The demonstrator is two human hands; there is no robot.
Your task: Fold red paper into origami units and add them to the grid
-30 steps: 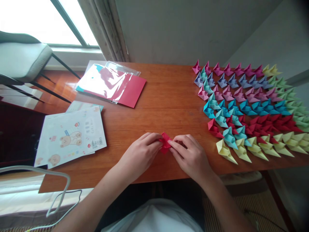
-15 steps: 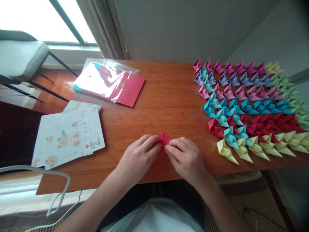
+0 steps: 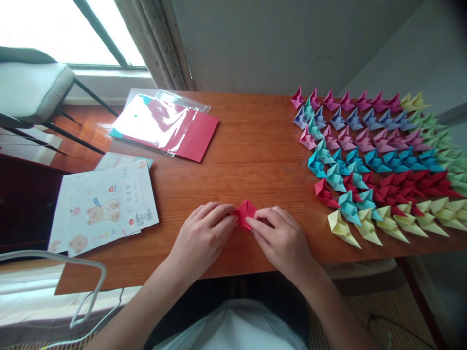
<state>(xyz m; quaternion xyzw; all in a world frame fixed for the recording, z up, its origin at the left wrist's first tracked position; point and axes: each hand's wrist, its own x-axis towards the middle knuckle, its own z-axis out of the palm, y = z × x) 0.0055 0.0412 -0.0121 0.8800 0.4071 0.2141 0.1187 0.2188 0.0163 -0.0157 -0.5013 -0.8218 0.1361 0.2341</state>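
Note:
A small red folded paper (image 3: 247,212), diamond-shaped with a crease near its top corner, is held just above or on the table near its front edge; I cannot tell which. My left hand (image 3: 206,233) pinches its left corner between thumb and fingers. On the other side, my right hand (image 3: 282,238) grips the right part, with a fingertip lying over the paper's face. Rows of folded paper boats in several colours stand to the right, among them a red boat (image 3: 326,193) and a pale yellow boat (image 3: 342,227) closest to my right hand.
Plastic-sleeved coloured paper (image 3: 199,136) lies at the table's back left. Nearer me are printed bear sheets (image 3: 105,206). A white bent tube (image 3: 54,253) crosses the left front corner of the wooden table (image 3: 241,170). A chair (image 3: 36,90) stands by the window.
My left hand has shifted slightly left, to the paper's left corner, and more of the red paper's face shows. My right hand has barely moved.

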